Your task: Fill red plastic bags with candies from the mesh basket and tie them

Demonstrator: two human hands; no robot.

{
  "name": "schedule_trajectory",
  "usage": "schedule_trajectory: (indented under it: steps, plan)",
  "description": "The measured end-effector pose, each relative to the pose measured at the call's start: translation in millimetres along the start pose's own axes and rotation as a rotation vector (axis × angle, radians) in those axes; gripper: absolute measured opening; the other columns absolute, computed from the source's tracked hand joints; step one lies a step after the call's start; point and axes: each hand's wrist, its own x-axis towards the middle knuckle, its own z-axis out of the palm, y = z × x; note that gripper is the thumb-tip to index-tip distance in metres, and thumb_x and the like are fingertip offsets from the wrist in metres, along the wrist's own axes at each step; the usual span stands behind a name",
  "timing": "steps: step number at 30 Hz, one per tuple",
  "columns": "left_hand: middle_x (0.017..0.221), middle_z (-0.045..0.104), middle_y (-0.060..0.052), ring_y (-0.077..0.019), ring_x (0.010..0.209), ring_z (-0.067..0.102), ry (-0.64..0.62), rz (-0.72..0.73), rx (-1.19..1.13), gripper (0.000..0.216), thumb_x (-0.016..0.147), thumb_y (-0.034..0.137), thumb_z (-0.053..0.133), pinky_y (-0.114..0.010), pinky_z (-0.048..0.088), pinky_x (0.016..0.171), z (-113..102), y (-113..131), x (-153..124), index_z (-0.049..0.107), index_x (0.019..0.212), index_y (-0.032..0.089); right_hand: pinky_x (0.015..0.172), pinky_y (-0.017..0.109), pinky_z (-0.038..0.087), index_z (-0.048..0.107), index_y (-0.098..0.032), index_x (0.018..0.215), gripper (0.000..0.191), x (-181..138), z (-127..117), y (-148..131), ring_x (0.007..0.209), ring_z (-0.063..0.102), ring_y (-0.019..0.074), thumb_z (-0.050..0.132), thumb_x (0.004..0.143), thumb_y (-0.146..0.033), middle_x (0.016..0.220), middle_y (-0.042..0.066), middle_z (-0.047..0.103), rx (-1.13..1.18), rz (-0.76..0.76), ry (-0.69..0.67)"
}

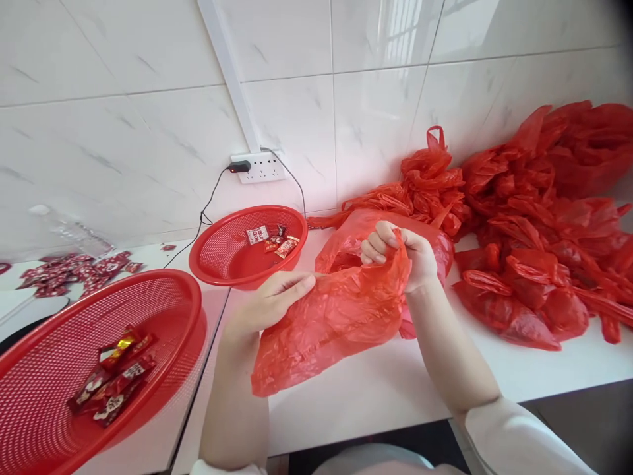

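Observation:
A thin red plastic bag [336, 316] is stretched between my two hands above the white table. My left hand [277, 300] grips its upper left edge, the thumb lying on top and the other fingers hidden behind the plastic. Closed in a fist, my right hand [400, 254] clutches the gathered handle end. The bag hangs tilted, looks flat, and shows nothing distinct inside. Just behind it on the table lies another, puffed-up red bag [420, 227], partly covered by my right hand.
Two red mesh baskets [198, 297] [247, 210] hold small wrapped packets. More red packets [79, 274] lie at the far left, near a clear plastic bottle [74, 231]. Red bags [534, 277] are heaped on the right. A black cable [210, 198] runs from the wall socket [262, 168].

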Motion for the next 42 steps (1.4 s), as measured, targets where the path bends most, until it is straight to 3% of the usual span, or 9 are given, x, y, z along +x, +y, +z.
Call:
schedule_trajectory:
  steps: [5,10,15,18,22,27,31,36,42]
  plan:
    - [0.094,0.072,-0.004,-0.0248,0.094,0.065,0.154,-0.005,0.131,0.036,0.085,0.049,0.051,-0.033,0.053,0.079,-9.3,-10.2,10.3,0.073,0.084,0.020,0.052,0.031,0.031,0.038,-0.024,0.057,0.023,-2.7,-6.6,-4.6,0.046,0.024,0.0153,0.045,0.076,-0.035,0.044,-0.003,0.022,-0.030,-0.083,-0.053]
    - [0.075,0.064,-0.001,-0.0181,0.071,0.062,-0.005,-0.007,0.267,0.031,0.082,0.048,0.058,-0.028,0.049,0.064,-16.5,-3.2,5.9,0.063,0.077,0.018,0.049,0.028,0.023,0.050,-0.024,0.060,0.035,-8.2,-19.2,-11.5,0.041,0.014,0.0109,0.051,0.083,-0.050,0.040,-0.009,0.012,-0.151,-0.081,-0.174]
    - [0.073,0.062,0.000,-0.0175,0.071,0.060,0.101,0.071,0.273,0.028,0.076,0.046,0.066,-0.027,0.047,0.063,-13.3,-0.5,6.2,0.058,0.073,0.018,0.051,0.027,0.029,0.060,-0.019,0.075,0.028,-13.3,-11.5,-12.6,0.047,0.033,0.0098,0.056,0.091,-0.043,0.053,-0.005,0.041,-0.536,-0.045,-0.145]
    - [0.074,0.062,0.000,-0.0167,0.071,0.059,0.107,0.124,0.279,0.026,0.075,0.042,0.070,-0.026,0.046,0.064,-11.6,-3.7,10.3,0.059,0.073,0.018,0.072,0.029,0.044,0.062,-0.020,0.088,0.016,-14.2,1.9,-9.5,0.079,0.057,0.0158,0.066,0.085,-0.035,0.086,0.002,0.063,-0.794,-0.089,-0.263]
    - [0.073,0.061,0.001,-0.0145,0.070,0.057,0.160,0.242,0.277,0.023,0.076,0.038,0.072,-0.025,0.045,0.064,-12.0,-7.7,12.2,0.059,0.074,0.019,0.071,0.028,0.045,0.062,-0.020,0.088,0.007,-12.5,10.3,-1.0,0.078,0.058,0.0144,0.065,0.082,-0.021,0.086,0.000,0.065,-1.077,-0.062,-0.373]
    - [0.079,0.059,0.000,-0.0146,0.075,0.057,0.281,0.421,0.354,0.018,0.074,0.035,0.076,-0.027,0.046,0.069,-16.8,-13.3,12.0,0.066,0.076,0.020,0.076,0.030,0.049,0.063,-0.019,0.085,0.003,-10.5,9.9,2.0,0.083,0.060,0.0149,0.066,0.084,-0.020,0.089,0.001,0.065,-0.989,-0.194,-0.292]
    - [0.082,0.056,0.000,-0.0141,0.075,0.056,0.293,0.422,0.442,0.017,0.081,0.040,0.070,-0.028,0.046,0.071,-18.4,-15.3,13.0,0.074,0.082,0.023,0.085,0.034,0.050,0.071,-0.022,0.090,0.007,-11.0,9.4,1.6,0.093,0.061,0.0170,0.065,0.088,-0.026,0.099,0.004,0.064,-0.959,-0.315,-0.248]
    - [0.085,0.051,0.000,-0.0149,0.080,0.054,0.317,0.472,0.543,0.017,0.081,0.038,0.070,-0.029,0.046,0.075,-13.2,-13.5,14.9,0.074,0.093,0.026,0.073,0.031,0.050,0.072,-0.022,0.087,0.006,-14.9,7.8,1.9,0.082,0.058,0.0155,0.067,0.087,-0.026,0.087,0.003,0.060,-0.989,-0.437,-0.213]
    - [0.084,0.053,0.001,-0.0156,0.084,0.053,0.492,0.469,0.662,0.016,0.078,0.023,0.072,-0.029,0.043,0.077,-7.3,-11.3,16.2,0.057,0.082,0.019,0.061,0.025,0.042,0.054,-0.019,0.085,0.015,-20.3,8.3,-8.5,0.062,0.050,0.0097,0.057,0.093,-0.031,0.072,-0.003,0.058,-1.046,-0.180,-0.353]
